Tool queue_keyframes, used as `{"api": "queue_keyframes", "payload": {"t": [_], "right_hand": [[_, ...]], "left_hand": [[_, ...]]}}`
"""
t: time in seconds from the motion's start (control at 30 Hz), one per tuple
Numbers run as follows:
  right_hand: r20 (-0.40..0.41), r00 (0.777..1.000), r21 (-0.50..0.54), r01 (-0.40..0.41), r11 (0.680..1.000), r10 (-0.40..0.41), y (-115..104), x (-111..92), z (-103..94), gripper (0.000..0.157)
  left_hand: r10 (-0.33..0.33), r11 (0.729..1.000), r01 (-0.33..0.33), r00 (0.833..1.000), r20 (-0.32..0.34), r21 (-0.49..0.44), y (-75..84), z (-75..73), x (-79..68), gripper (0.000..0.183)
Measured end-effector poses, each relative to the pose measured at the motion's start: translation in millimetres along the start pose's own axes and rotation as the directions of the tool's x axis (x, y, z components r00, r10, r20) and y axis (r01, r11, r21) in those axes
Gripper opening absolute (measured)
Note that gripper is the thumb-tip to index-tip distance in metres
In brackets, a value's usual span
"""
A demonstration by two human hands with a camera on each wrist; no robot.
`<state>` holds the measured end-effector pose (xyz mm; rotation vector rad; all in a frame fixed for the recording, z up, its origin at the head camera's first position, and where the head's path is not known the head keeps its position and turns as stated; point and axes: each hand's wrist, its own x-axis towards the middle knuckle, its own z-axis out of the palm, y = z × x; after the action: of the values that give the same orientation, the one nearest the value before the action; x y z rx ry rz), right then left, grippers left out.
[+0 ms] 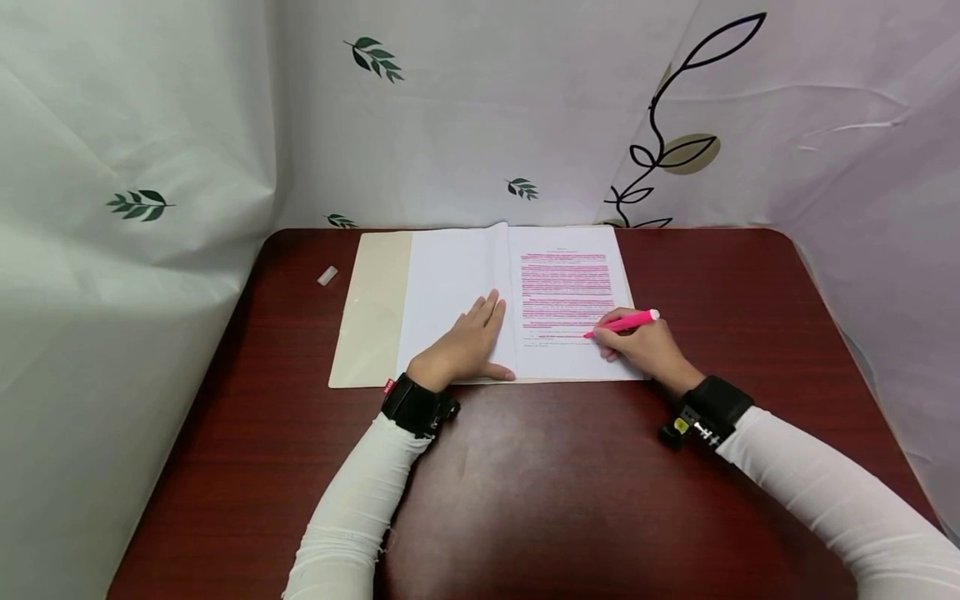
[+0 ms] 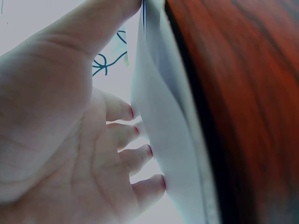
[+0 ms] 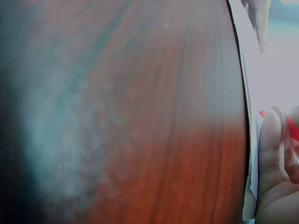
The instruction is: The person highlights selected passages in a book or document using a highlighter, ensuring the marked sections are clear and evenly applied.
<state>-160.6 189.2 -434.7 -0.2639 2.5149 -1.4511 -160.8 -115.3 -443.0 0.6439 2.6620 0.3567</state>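
Observation:
An open folder of white sheets lies on the table, its right page [image 1: 562,362] printed with text that is mostly marked in pink. My right hand [image 1: 637,343] pinches a pink highlighter [image 1: 633,321], its tip at a line low in the text. In the right wrist view, the thumb and fingers [image 3: 270,135] close around the highlighter [image 3: 293,129] beside the page edge. Fingers spread, my left hand [image 1: 467,343] rests on the blank left page [image 1: 442,275] near its lower right. The left wrist view shows its fingertips [image 2: 159,183] touching the paper [image 2: 163,126].
A small white cap-like piece [image 1: 327,275] lies left of the folder's cream cover flap [image 1: 367,317]. The dark red wooden table [image 1: 525,500] extends in front and to both sides. A white curtain with leaf prints [image 1: 450,108] hangs behind the table's far edge.

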Motion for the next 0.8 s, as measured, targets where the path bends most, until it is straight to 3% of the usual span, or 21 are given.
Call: {"api": "queue_keyframes", "payload": {"t": [0.8], "right_hand": [[-0.023, 1.0, 0.011, 0.001, 1.0, 0.0, 13, 0, -5.2, 0.018]], "left_hand": [[-0.004, 1.0, 0.004, 1.0, 0.007, 0.011, -0.7, 0.2, 1.0, 0.124]]}}
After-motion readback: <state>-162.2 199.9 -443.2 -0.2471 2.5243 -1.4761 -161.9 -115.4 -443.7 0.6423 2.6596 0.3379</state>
